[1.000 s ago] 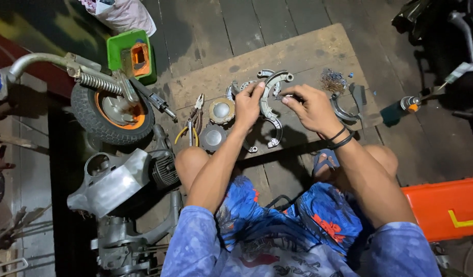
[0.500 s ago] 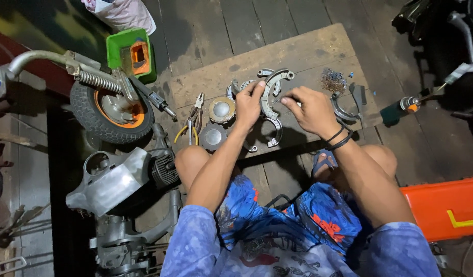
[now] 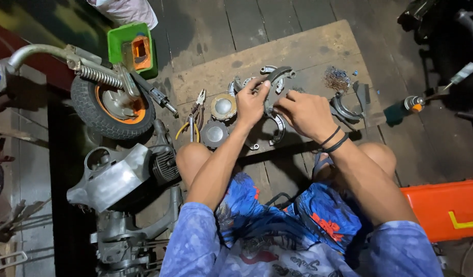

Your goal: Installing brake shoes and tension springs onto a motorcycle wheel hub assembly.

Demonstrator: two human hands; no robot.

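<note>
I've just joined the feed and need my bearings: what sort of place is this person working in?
Probably an informal scooter repair spot on a wooden plank floor: a small wheel on its fork, a bare engine casing, and curved brake shoes under both hands.

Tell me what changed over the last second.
Very little. The left hand and right hand have stayed together over the curved metal brake parts on the wooden board, with only slight finger shifts. Nothing was picked up or let go. The pliers, round caps and wheel have not moved.
</note>
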